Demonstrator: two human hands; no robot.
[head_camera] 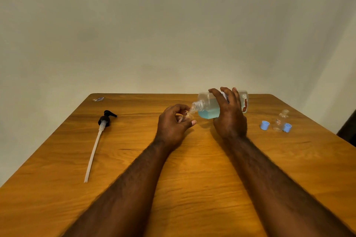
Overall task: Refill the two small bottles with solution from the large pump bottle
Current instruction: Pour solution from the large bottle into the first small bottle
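Hands, head view: right hand [229, 119] grips the large clear plastic bottle of blue solution [209, 107], tipped sideways. Its neck meets the small clear bottle [187, 115] pinched in the left hand [172, 124]. Judged light, slick, squeezable: hold mid-body. The second small clear bottle [280, 120] stands far right.

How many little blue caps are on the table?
2. One blue cap lies just left of the standing small bottle; the other cap is beside its right.
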